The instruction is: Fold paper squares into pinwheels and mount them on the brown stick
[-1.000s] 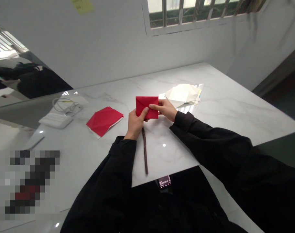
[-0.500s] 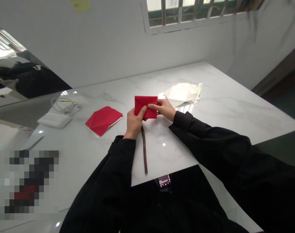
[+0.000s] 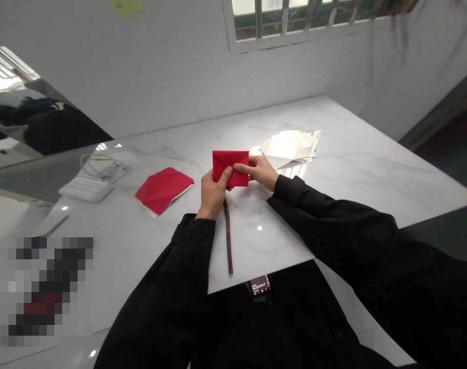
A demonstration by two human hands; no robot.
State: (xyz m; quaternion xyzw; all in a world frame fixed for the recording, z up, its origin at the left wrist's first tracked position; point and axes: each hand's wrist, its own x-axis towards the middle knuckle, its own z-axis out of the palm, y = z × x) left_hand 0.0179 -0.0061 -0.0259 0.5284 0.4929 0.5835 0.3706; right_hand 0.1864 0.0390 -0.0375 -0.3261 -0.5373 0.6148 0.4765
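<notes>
Between my two hands is a small red paper envelope (image 3: 230,160), its folded flap facing me, held up over the table. My left hand (image 3: 213,190) grips its lower left part, thumb pressed on the front and fingers behind. My right hand (image 3: 261,171) pinches the right edge, thumb on the front too. Under the envelope a thin dark brown stick (image 3: 228,233) lies on the table, its far end hidden by my left hand. Left of my hands rests a folded red paper sheet (image 3: 164,189) on top of white paper.
Cream folded papers (image 3: 287,146) lie in a stack at the back right of the marble-patterned table (image 3: 360,169). At the left are a white box-shaped device (image 3: 85,189) and a coiled cable (image 3: 103,166). A lit phone screen (image 3: 260,285) shows below the table's front edge.
The view has shifted very slightly. Both hands keep the same hold on the red envelope, and nothing else has visibly moved.
</notes>
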